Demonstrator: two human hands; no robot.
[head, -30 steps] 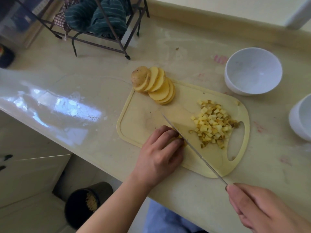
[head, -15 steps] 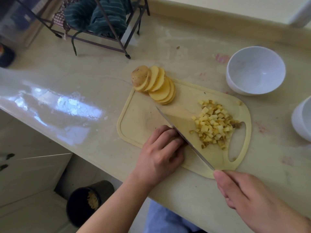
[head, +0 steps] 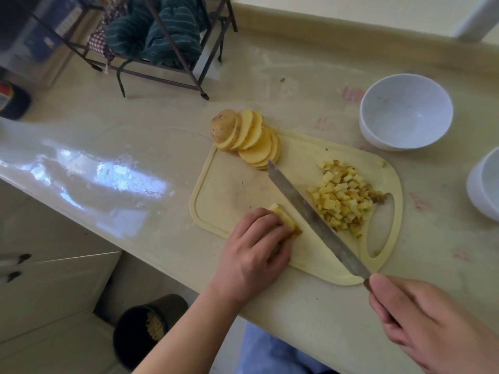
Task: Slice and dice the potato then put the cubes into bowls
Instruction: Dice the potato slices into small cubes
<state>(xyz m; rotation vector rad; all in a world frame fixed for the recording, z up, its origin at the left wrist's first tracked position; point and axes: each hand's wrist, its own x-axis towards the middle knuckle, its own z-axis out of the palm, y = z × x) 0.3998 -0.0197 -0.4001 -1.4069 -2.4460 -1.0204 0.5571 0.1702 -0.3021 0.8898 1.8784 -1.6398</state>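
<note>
Tabletop: glossy pale beige counter (head: 113, 147); pale yellow plastic cutting board (head: 232, 190) with handle slot sits near its front edge.
Left hand: left hand (head: 256, 249) at the board's 7 o'clock, fingers curled down over a short stack of yellow potato strips (head: 286, 220). Grip clamped on the strips; only their far ends show past the fingertips.
Strips, handling: judged light, firm and wet with starch, so likely to slide apart. Hold from above with fingertips tucked back from the cut end.
Sliced potato: fan of pale round potato slices with a brown-skinned end piece (head: 248, 136) at the board's 12 o'clock, part overhanging the far edge. Stiff discs, slippery-faced; best lifted a few at a time by the rims.
Knife: long steel-bladed kitchen knife (head: 310, 211) lies diagonally, tip near the slices, blade between strips and cubes. Whether the edge touches the board I cannot tell.
Diced pile: heap of small yellow potato cubes (head: 343, 198) at the board's 3 o'clock, beside the slot. Loose, light, prone to scatter; scoop rather than pinch.
Right hand: right hand (head: 432, 325) at 5 o'clock off the board, grip wrapped round the knife handle.
Bowls: white round ceramic bowl (head: 405, 114) at 1 o'clock, with no cubes in it; second white bowl (head: 483, 184) cut by the frame at 3 o'clock.
</note>
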